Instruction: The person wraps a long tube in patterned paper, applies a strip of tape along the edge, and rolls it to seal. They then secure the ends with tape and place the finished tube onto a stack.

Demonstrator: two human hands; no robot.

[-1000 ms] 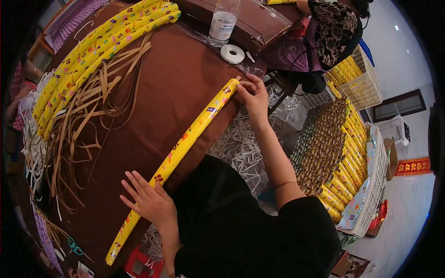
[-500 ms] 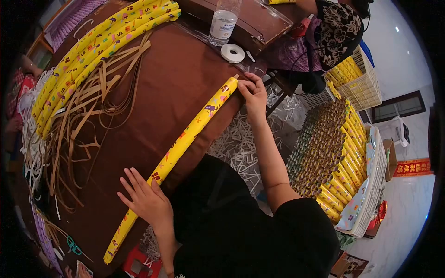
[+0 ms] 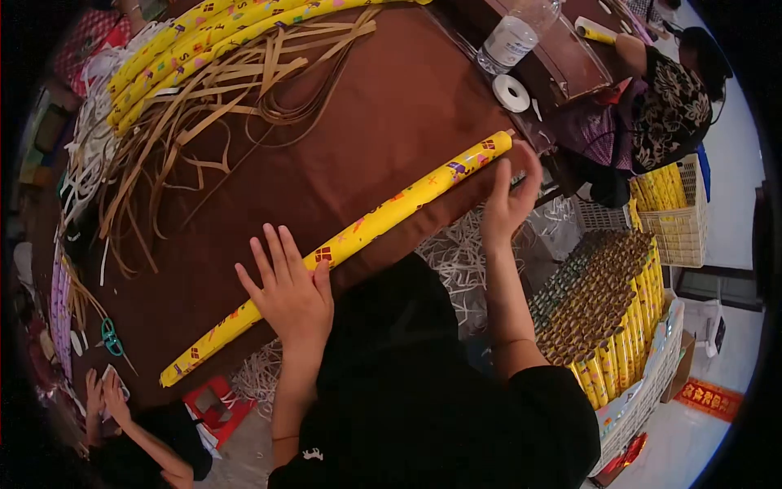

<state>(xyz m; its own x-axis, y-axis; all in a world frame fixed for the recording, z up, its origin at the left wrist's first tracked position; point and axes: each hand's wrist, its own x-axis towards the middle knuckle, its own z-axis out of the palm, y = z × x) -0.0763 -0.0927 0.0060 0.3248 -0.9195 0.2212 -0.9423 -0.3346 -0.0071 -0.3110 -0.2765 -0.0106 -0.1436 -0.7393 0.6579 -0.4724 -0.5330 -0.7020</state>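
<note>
Tube (image 3: pixel 383 218), long, slim, glossy printed yellow, lies on the brown tabletop (image 3: pixel 358 106) beneath the spread left hand (image 3: pixel 297 303); the right hand (image 3: pixel 508 213) curves open by its far end, contact unclear. Probably light, stiffish, slick, dentable; best held mid-length, beside the left thumb.

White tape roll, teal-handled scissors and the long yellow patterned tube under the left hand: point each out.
White tape roll (image 3: pixel 498 91): head view, ring's left side.
Teal-handled scissors (image 3: pixel 107 328): head view, handle loop.
Long yellow patterned tube (image 3: pixel 391 213): head view, middle.
</note>
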